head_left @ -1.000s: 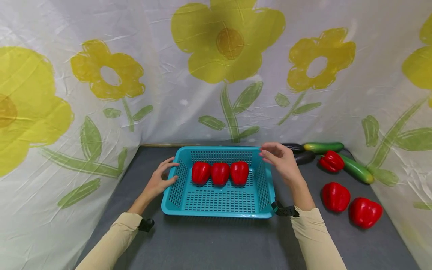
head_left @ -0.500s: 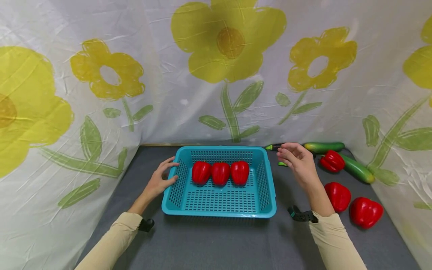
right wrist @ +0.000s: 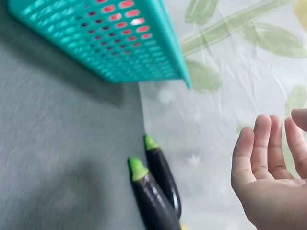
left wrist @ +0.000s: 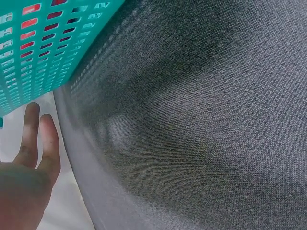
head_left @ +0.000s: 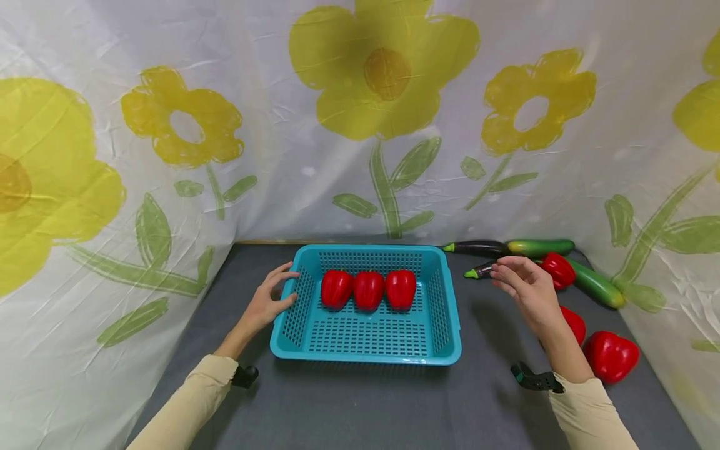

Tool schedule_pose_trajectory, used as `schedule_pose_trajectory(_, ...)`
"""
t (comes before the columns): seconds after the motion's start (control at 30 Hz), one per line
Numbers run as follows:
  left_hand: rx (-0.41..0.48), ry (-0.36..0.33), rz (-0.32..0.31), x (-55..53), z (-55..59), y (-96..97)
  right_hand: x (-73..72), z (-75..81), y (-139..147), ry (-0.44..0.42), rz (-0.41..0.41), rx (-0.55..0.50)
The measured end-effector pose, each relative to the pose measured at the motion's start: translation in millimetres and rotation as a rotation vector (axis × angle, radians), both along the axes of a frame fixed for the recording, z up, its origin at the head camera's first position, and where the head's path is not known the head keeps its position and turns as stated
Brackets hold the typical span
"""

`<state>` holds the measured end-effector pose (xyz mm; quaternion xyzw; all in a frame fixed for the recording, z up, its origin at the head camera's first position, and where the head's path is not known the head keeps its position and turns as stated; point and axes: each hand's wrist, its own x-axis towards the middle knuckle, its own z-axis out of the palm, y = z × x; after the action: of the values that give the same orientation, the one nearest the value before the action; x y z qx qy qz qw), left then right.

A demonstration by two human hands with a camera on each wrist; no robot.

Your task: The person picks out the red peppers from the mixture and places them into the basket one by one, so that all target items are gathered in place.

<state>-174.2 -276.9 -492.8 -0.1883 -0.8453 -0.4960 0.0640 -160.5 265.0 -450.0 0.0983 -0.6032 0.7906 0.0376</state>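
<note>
A blue perforated plastic basket (head_left: 365, 359) stands mid-table with three red bell peppers (head_left: 368, 291) in a row inside. My left hand (head_left: 267, 299) is at its left rim, thumb and fingers spread; in the left wrist view two fingers (left wrist: 50, 143) extend close beside the basket wall, and whether they touch it I cannot tell. Holding nothing, my right hand (head_left: 529, 290) hovers right of the basket with relaxed fingers. Behind it lie two eggplants, one (head_left: 475, 248) by the back edge and one (head_left: 478, 270) partly covered by the hand.
Two cucumbers, one along the back (head_left: 542, 246) and one slanting (head_left: 596, 284), lie at the right rear with a red bell pepper (head_left: 559, 270). Two more peppers are nearer, one (head_left: 575, 324) half hidden by my right wrist, the other (head_left: 610, 356) beside it. A flowered curtain (head_left: 315, 206) surrounds the table.
My right hand has moved rightward from the basket's right rim and slightly nearer, uncovering the eggplants' green ends. The left hand and the basket stay in place.
</note>
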Motion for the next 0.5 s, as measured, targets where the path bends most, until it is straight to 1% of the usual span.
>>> schedule_pose_trajectory(0.13,0.008,0.003,-0.014,8.2,17.3,7.1,5.4,-5.8,12.2,0.001,0.004,0.016)
schedule_pose_trajectory(0.23,0.000,-0.001,-0.020,11.9,22.5,8.7,9.4,-9.8,21.7,-0.008,0.000,0.037)
schedule_pose_trajectory(0.27,0.002,-0.002,-0.020,12.0,21.9,8.4,10.7,-10.6,24.9,-0.013,-0.005,0.049)
schedule_pose_trajectory(0.3,-0.002,0.004,-0.019,10.8,18.8,7.4,11.7,-11.1,27.9,-0.018,-0.009,0.055)
schedule_pose_trajectory(0.37,-0.007,0.014,-0.016,6.1,7.9,2.5,12.9,-12.0,33.9,-0.019,-0.008,0.062)
schedule_pose_trajectory(0.4,-0.007,0.015,-0.018,5.2,6.7,1.9,13.5,-11.7,36.6,-0.018,-0.006,0.063)
schedule_pose_trajectory(0.5,-0.020,0.027,-0.013,-2.6,-6.4,-4.2,15.4,-10.5,44.5,-0.023,-0.009,0.066)
